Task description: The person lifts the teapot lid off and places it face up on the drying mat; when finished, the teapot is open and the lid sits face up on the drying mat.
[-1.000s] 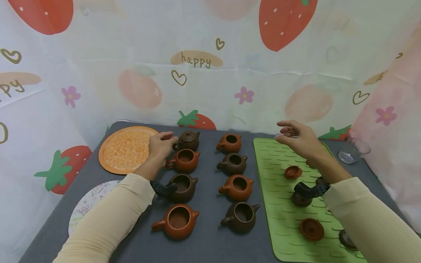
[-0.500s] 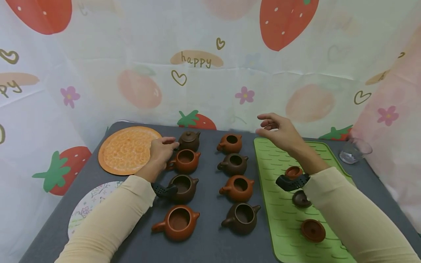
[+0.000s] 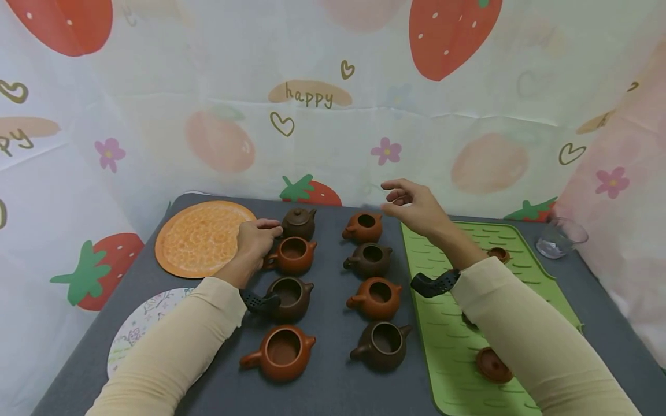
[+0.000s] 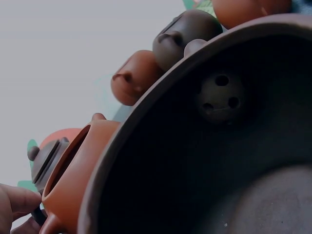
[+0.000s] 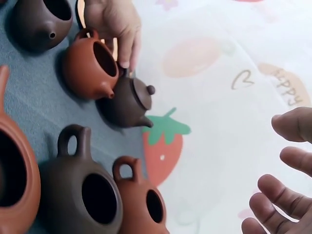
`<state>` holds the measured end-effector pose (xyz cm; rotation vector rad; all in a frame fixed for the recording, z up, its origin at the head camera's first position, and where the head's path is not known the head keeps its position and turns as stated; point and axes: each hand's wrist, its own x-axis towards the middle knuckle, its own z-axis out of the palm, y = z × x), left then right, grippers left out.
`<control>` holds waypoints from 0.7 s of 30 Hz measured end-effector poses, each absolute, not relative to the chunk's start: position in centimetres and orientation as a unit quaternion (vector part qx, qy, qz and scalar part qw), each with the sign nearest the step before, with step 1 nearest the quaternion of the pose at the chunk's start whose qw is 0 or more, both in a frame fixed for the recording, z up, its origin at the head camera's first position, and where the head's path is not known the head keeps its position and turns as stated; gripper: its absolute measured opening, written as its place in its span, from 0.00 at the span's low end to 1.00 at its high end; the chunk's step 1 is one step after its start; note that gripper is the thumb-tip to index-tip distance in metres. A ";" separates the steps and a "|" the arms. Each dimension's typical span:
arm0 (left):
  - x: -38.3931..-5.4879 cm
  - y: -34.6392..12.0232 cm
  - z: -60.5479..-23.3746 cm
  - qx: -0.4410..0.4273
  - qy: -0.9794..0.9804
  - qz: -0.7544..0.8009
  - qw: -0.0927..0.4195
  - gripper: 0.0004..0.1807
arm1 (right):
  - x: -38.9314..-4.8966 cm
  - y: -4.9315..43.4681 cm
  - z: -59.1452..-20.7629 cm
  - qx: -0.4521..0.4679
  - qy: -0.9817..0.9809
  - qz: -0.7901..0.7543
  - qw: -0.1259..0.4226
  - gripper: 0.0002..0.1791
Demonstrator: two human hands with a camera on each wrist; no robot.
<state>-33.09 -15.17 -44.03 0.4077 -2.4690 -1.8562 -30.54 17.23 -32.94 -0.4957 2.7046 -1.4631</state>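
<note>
My left hand (image 3: 254, 241) pinches the handle of a dark brown teapot (image 3: 299, 225) at the far end of the left row; a lid sits on this one. In the left wrist view, fingers (image 4: 22, 199) touch its dark handle. Closer to me in that row stand a lidless orange teapot (image 3: 294, 256), a dark one (image 3: 290, 299) and another orange one (image 3: 283, 352). My right hand (image 3: 418, 211) is raised, empty, fingers loosely bent and apart. It hovers behind and to the right of the far orange teapot (image 3: 362, 227) of the right row.
Lidless teapots continue down the right row, such as a dark one (image 3: 382, 346). Small lids (image 3: 493, 365) lie on a green mat (image 3: 434, 346) at right, partly behind my sleeve. A clear glass (image 3: 561, 238) stands farther right. At left lie a round orange mat (image 3: 203, 237) and a floral one (image 3: 143, 315).
My right hand has moved left, from above the green mat toward the far orange teapot. My left hand stays at the lidded teapot's handle.
</note>
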 end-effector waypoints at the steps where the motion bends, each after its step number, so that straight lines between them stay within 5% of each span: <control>1: -33.1 -15.2 -44.0 0.130 -0.793 -0.595 0.013 0.11 | -30.7 16.9 -33.1 -0.163 0.866 -0.473 0.015 0.26; 21: -32.7 -15.1 -43.7 0.131 -0.797 -0.589 0.002 0.11 | -33.4 10.5 -36.2 -0.173 0.858 -0.483 0.021 0.21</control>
